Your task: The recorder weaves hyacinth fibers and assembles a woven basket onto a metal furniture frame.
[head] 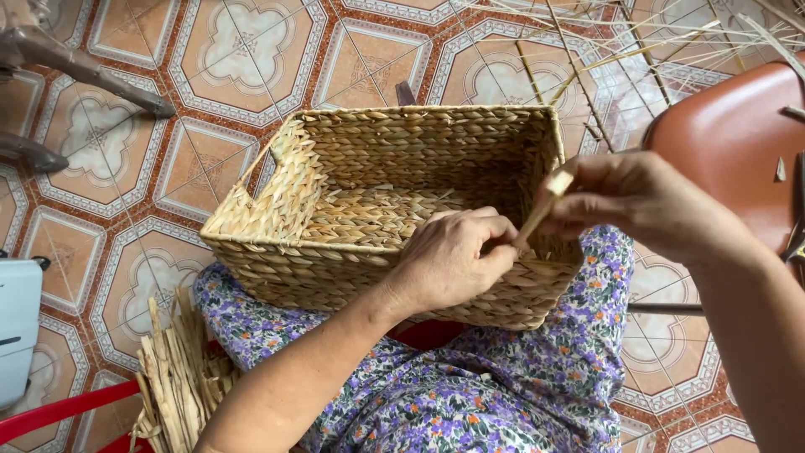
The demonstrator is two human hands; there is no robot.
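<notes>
A rectangular woven straw basket (352,193) rests on my lap, over purple flowered cloth (470,386). My left hand (453,256) grips the basket's near rim at its right corner, fingers curled onto the weave. My right hand (637,197) is just right of it and pinches a flat pale straw strip (541,210) that slants down to the rim by my left fingers.
A bundle of dried straw (172,377) lies on the patterned tile floor at lower left. Thin loose reeds (637,42) spread across the floor at top right. A brown plastic seat (738,143) stands at right, a red bar (59,411) and a pale blue object (17,327) at left.
</notes>
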